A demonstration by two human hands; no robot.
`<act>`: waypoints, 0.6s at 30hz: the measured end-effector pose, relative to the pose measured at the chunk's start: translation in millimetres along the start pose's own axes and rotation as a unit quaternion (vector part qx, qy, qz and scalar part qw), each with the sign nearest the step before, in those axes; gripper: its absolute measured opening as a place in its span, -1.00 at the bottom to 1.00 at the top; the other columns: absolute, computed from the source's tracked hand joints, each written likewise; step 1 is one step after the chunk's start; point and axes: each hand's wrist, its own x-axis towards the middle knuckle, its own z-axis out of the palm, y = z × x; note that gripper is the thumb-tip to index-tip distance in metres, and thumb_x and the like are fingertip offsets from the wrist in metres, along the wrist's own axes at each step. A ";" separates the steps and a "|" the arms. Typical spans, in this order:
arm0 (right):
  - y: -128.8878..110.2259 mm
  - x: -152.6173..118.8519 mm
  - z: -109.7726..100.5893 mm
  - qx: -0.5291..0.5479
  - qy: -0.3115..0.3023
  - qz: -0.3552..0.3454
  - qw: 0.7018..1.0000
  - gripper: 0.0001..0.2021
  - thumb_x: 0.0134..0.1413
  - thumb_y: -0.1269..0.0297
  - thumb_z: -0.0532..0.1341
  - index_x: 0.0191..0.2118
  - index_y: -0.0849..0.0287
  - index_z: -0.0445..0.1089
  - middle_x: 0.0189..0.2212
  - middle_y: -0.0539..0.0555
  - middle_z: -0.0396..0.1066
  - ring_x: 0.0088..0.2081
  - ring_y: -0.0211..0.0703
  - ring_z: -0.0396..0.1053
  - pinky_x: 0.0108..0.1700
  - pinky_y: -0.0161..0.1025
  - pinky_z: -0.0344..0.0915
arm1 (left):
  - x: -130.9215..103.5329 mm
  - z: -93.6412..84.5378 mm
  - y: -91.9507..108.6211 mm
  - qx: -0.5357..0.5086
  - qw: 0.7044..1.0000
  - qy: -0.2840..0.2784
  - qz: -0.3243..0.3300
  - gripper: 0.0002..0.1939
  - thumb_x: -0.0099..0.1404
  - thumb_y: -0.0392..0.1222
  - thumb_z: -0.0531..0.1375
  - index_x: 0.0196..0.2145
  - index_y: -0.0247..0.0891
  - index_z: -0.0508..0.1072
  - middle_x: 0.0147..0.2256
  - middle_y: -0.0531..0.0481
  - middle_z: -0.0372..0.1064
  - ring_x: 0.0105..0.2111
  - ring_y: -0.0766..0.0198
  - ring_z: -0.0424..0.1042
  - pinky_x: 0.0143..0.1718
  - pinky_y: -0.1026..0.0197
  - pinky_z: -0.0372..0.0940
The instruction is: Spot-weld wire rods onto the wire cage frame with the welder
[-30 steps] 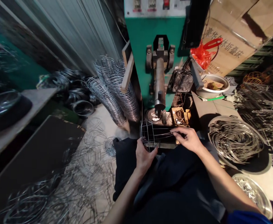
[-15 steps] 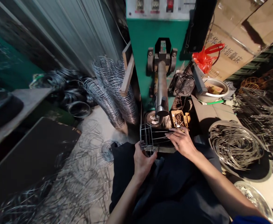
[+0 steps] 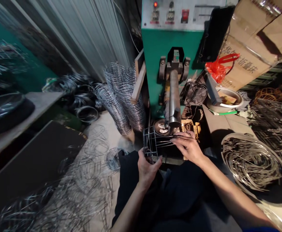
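Observation:
A small wire cage [image 3: 155, 143] of thin dark rods sits just below the tip of a long metal arm [image 3: 174, 96] that juts out of a green machine [image 3: 170, 42]. My left hand [image 3: 147, 166] grips the cage's lower left edge from beneath. Over the cage's right end lies my right hand [image 3: 188, 146], fingers curled on its top wires. Both forearms reach up from my lap, which is covered in dark cloth.
Stacked wire coils [image 3: 121, 96] lean left of the machine. A round pan of loose wire rings [image 3: 252, 161] lies at right. A small fan [image 3: 196, 94], a red bag [image 3: 217, 69], a bowl [image 3: 228, 98] and cardboard [image 3: 252, 42] stand behind. Wire scraps [image 3: 78, 190] litter the floor.
My right hand slid left along the cage's top wires. The cage tipped up slightly toward the metal arm's tip. The view shifted a little, so the machine sits further right.

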 end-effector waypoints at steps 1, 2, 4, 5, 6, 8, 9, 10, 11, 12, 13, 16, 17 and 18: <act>0.6 1.2 0.2 0.000 0.001 -0.004 1.000 -0.81 0.33 0.36 0.19 -0.05 -0.02 0.48 -0.19 0.01 0.56 0.04 -0.03 0.39 0.16 0.04 -0.04 | 1.2 0.2 -0.8 -0.003 1.000 0.003 0.001 -0.30 0.03 0.05 0.39 0.04 -0.25 0.23 -0.21 -0.07 0.41 -0.39 0.24 0.43 -0.35 0.21 0.36; 1.3 2.1 0.6 -0.001 0.001 -0.006 1.000 -0.81 0.33 0.36 0.19 -0.05 -0.02 0.48 -0.19 0.00 0.56 0.04 -0.03 0.39 0.16 0.04 -0.04 | 2.6 0.3 -1.3 -0.004 1.000 0.005 0.003 -0.29 0.03 0.05 0.39 0.04 -0.25 0.23 -0.21 -0.07 0.41 -0.40 0.25 0.42 -0.35 0.21 0.36; 2.3 3.5 1.2 -0.004 0.004 -0.009 1.000 -0.83 0.33 0.35 0.19 -0.06 0.00 0.49 -0.19 0.01 0.56 0.04 -0.04 0.40 0.16 0.03 -0.05 | 5.5 0.7 -1.0 -0.003 1.000 0.010 0.005 -0.30 0.02 0.05 0.39 0.03 -0.25 0.24 -0.23 -0.05 0.41 -0.43 0.26 0.41 -0.36 0.21 0.36; 2.4 4.0 1.4 -0.006 0.005 -0.008 1.000 -0.84 0.34 0.34 0.19 -0.08 0.01 0.49 -0.18 0.01 0.56 0.03 -0.04 0.40 0.16 0.03 -0.06 | 6.9 0.8 -0.3 -0.001 1.000 0.011 0.007 -0.30 0.02 0.05 0.39 0.02 -0.25 0.24 -0.24 -0.05 0.41 -0.43 0.26 0.41 -0.36 0.20 0.36; 2.3 4.3 1.5 -0.007 0.007 -0.007 1.000 -0.85 0.34 0.33 0.19 -0.09 0.02 0.49 -0.19 0.01 0.56 0.03 -0.04 0.40 0.15 0.03 -0.06 | 8.0 0.8 0.7 0.001 1.000 0.012 0.008 -0.30 0.01 0.04 0.39 0.02 -0.25 0.24 -0.25 -0.05 0.41 -0.42 0.25 0.42 -0.35 0.20 0.37; 1.0 4.7 0.8 -0.008 0.011 -0.003 1.000 -0.87 0.34 0.32 0.19 -0.11 0.03 0.49 -0.19 0.01 0.56 0.02 -0.04 0.40 0.15 0.03 -0.07 | 8.6 0.6 3.1 0.004 1.000 0.012 0.008 -0.31 0.01 0.04 0.39 0.00 -0.26 0.24 -0.26 -0.04 0.41 -0.41 0.23 0.43 -0.35 0.19 0.37; 0.1 4.7 0.1 -0.006 0.013 0.000 1.000 -0.87 0.34 0.32 0.19 -0.11 0.03 0.49 -0.19 0.01 0.56 0.02 -0.05 0.41 0.14 0.02 -0.08 | 8.1 0.4 4.3 0.005 1.000 0.011 0.007 -0.32 0.01 0.05 0.39 0.00 -0.26 0.24 -0.27 -0.04 0.40 -0.41 0.23 0.43 -0.36 0.19 0.37; -0.9 4.6 -0.8 -0.005 0.013 0.001 1.000 -0.87 0.34 0.32 0.19 -0.12 0.02 0.49 -0.19 0.00 0.56 0.02 -0.05 0.41 0.14 0.02 -0.08 | 7.1 0.1 5.3 0.005 1.000 0.010 0.006 -0.32 0.01 0.05 0.39 0.00 -0.26 0.24 -0.27 -0.03 0.40 -0.43 0.25 0.42 -0.38 0.20 0.37; -1.9 4.4 -1.7 -0.004 0.011 0.002 1.000 -0.87 0.34 0.32 0.19 -0.11 0.02 0.49 -0.19 0.00 0.56 0.02 -0.06 0.41 0.14 0.02 -0.09 | 5.9 -0.3 6.1 0.004 1.000 0.008 0.003 -0.32 0.01 0.06 0.39 0.00 -0.25 0.24 -0.28 -0.02 0.40 -0.45 0.26 0.41 -0.39 0.21 0.36; -2.7 4.2 -2.6 -0.003 0.009 0.002 1.000 -0.87 0.34 0.31 0.19 -0.11 0.02 0.50 -0.19 0.01 0.56 0.02 -0.05 0.41 0.14 0.02 -0.09 | 4.7 -0.6 6.8 0.001 1.000 0.005 0.000 -0.32 0.01 0.06 0.39 -0.01 -0.25 0.24 -0.28 -0.01 0.40 -0.46 0.27 0.40 -0.41 0.22 0.36; -3.3 4.1 -3.3 -0.004 0.005 0.004 1.000 -0.86 0.34 0.31 0.19 -0.10 0.01 0.50 -0.19 0.01 0.56 0.02 -0.05 0.40 0.15 0.03 -0.10 | 3.8 -0.8 7.3 -0.002 1.000 0.002 -0.003 -0.32 0.01 0.06 0.39 -0.01 -0.24 0.24 -0.29 -0.01 0.40 -0.47 0.28 0.40 -0.42 0.22 0.36; -2.6 4.8 -3.5 -0.010 0.003 0.011 1.000 -0.85 0.35 0.30 0.18 -0.10 0.01 0.51 -0.19 0.02 0.56 0.02 -0.04 0.40 0.16 0.04 -0.11 | 4.4 -0.3 7.6 -0.003 1.000 0.002 -0.006 -0.32 0.02 0.07 0.39 0.00 -0.23 0.24 -0.29 0.00 0.41 -0.48 0.28 0.40 -0.42 0.23 0.36; -1.7 5.5 -2.8 -0.013 0.006 0.014 1.000 -0.84 0.35 0.29 0.17 -0.10 0.01 0.51 -0.19 0.03 0.56 0.02 -0.04 0.40 0.16 0.05 -0.11 | 5.7 0.3 7.4 0.000 1.000 0.005 -0.004 -0.32 0.02 0.07 0.39 0.00 -0.23 0.24 -0.28 -0.01 0.41 -0.47 0.28 0.40 -0.42 0.23 0.36; -0.6 6.3 -1.8 -0.015 0.009 0.015 1.000 -0.84 0.36 0.29 0.17 -0.10 0.01 0.51 -0.19 0.03 0.56 0.02 -0.04 0.40 0.16 0.05 -0.11 | 7.3 1.0 7.0 0.003 1.000 0.008 -0.001 -0.32 0.01 0.07 0.39 0.00 -0.23 0.24 -0.28 -0.01 0.41 -0.47 0.28 0.40 -0.41 0.22 0.36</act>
